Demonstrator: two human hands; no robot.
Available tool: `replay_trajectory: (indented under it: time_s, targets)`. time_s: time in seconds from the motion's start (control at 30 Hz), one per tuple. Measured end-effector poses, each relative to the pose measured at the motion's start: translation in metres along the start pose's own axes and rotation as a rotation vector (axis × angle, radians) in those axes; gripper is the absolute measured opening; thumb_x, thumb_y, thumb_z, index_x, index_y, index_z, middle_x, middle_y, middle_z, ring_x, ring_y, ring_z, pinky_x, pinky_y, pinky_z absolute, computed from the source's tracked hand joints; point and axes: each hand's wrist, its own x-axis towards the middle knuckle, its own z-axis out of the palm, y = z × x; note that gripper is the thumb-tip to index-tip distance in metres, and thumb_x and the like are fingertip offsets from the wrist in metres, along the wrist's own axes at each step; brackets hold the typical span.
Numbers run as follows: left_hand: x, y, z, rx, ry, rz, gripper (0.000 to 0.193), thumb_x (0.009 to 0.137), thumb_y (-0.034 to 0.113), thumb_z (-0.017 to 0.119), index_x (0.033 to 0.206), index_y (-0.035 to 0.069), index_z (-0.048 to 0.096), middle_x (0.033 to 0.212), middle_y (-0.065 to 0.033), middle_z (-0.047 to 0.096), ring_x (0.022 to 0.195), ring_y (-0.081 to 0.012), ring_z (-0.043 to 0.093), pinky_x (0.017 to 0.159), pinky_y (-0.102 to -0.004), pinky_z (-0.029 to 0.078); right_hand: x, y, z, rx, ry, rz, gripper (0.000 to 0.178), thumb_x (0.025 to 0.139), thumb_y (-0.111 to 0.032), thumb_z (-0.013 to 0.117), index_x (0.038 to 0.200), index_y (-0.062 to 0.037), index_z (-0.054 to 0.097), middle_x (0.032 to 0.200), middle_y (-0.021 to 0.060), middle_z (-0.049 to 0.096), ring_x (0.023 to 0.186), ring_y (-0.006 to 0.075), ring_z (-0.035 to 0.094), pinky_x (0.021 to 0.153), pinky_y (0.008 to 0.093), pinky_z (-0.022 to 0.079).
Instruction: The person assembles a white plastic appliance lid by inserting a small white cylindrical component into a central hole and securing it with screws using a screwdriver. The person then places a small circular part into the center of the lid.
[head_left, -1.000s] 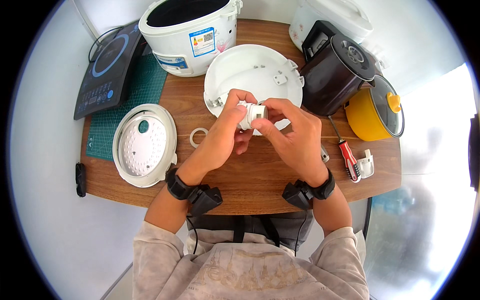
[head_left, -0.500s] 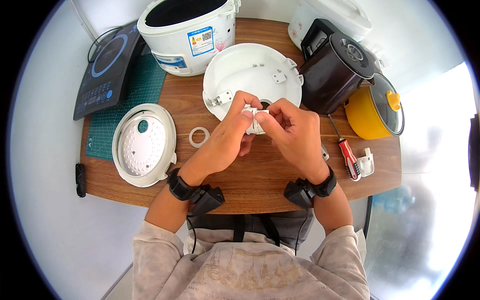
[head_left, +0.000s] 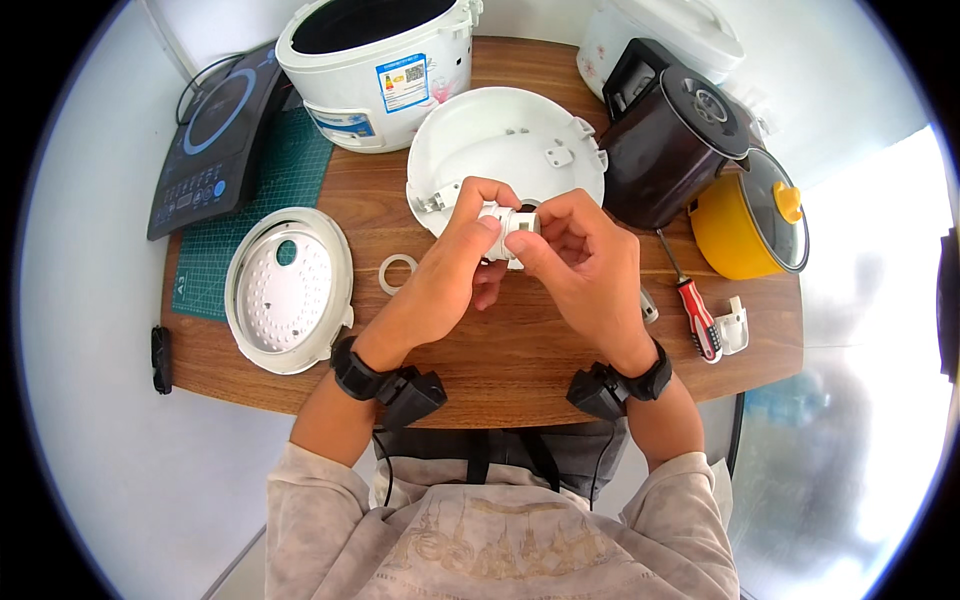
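While a black induction cooker point(head_left: 215, 140) sits at the far left over a green cutting mat point(head_left: 205, 265), the perforated white inner lid point(head_left: 290, 300) lies beside it on the table, already off its cooker. The white rice cooker body point(head_left: 385, 100) stands behind with its top open. A pale sealing ring point(head_left: 384, 275) lies loose near the left forearm, joined to nothing.

Next comes the left hand point(head_left: 445, 260), its thumb and fingers pinching one end of a white cylindrical valve-like part point(head_left: 507, 219), held up in front of the near rim of the round white lid shell point(head_left: 480, 130). The right hand point(head_left: 590, 265) grasps the other end between thumb and fingers. Whether the part's sections are fastened or loose cannot be told, since the fingers cover much of it; it is not seated in the shell. Inside that shell, small screws point(head_left: 515, 131) and a small white plate point(head_left: 559, 156) lie loose, so these remain unfitted too.

Right of the hands, past a dark kettle point(head_left: 660, 150), a red-handled screwdriver point(head_left: 699, 320) rests unused next to a detached white plastic piece point(head_left: 734, 330), with a yellow pot point(head_left: 730, 230) behind them.
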Motion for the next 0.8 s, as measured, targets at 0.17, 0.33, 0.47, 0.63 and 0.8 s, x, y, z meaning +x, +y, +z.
replay_trajectory:
  time_s: [0.17, 0.33, 0.47, 0.63, 0.8]
  targets:
    - [-0.001, -0.004, -0.002, 0.032, 0.018, 0.014, 0.028, 0.104, 0.03, 0.028, 0.125, 0.014, 0.039, 0.082, -0.0041, 0.047, 0.058, -0.0087, 0.042, 0.053, -0.023, 0.038, 0.0, -0.006, -0.002, 0.003, -0.004, 0.015, 0.031, 0.083, -0.022, 0.083, 0.088, -0.0011, 0.062, 0.071, 0.0041, 0.066, 0.063, 0.0074, 0.062, 0.059, 0.0234, 0.052]
    - [0.0, -0.001, 0.0, 0.015, -0.004, -0.003, 0.028, 0.104, 0.029, 0.027, 0.124, 0.014, 0.039, 0.083, -0.0048, 0.048, 0.058, -0.0088, 0.042, 0.053, -0.0228, 0.038, 0.001, -0.006, -0.006, 0.125, -0.059, 0.156, 0.031, 0.083, -0.022, 0.083, 0.087, 0.0001, 0.061, 0.072, 0.006, 0.068, 0.065, 0.0083, 0.067, 0.059, 0.0228, 0.052]
    - [0.002, -0.004, 0.0, 0.025, 0.002, 0.032, 0.029, 0.103, 0.031, 0.028, 0.123, 0.013, 0.039, 0.082, -0.0042, 0.047, 0.058, -0.0087, 0.042, 0.053, -0.0228, 0.038, 0.002, -0.001, -0.003, 0.082, -0.044, 0.042, 0.031, 0.084, -0.023, 0.082, 0.085, -0.0002, 0.061, 0.067, 0.006, 0.067, 0.062, 0.0083, 0.068, 0.057, 0.0224, 0.052]
    - [0.004, -0.008, -0.003, 0.061, -0.005, 0.03, 0.029, 0.103, 0.032, 0.029, 0.123, 0.014, 0.039, 0.081, -0.0034, 0.046, 0.059, -0.0086, 0.042, 0.052, -0.0227, 0.037, 0.005, 0.001, -0.008, -0.023, -0.088, 0.079, 0.032, 0.083, -0.026, 0.083, 0.083, -0.0012, 0.062, 0.061, 0.0052, 0.066, 0.06, 0.0082, 0.067, 0.057, 0.0222, 0.051]
    - [0.004, -0.009, -0.005, 0.031, -0.007, 0.028, 0.03, 0.103, 0.032, 0.029, 0.124, 0.014, 0.039, 0.081, -0.0029, 0.046, 0.06, -0.0081, 0.042, 0.052, -0.0226, 0.037, 0.006, 0.002, -0.007, -0.071, -0.073, -0.011, 0.037, 0.08, -0.029, 0.085, 0.089, -0.002, 0.062, 0.068, 0.0067, 0.067, 0.063, 0.0116, 0.068, 0.057, 0.0233, 0.051]
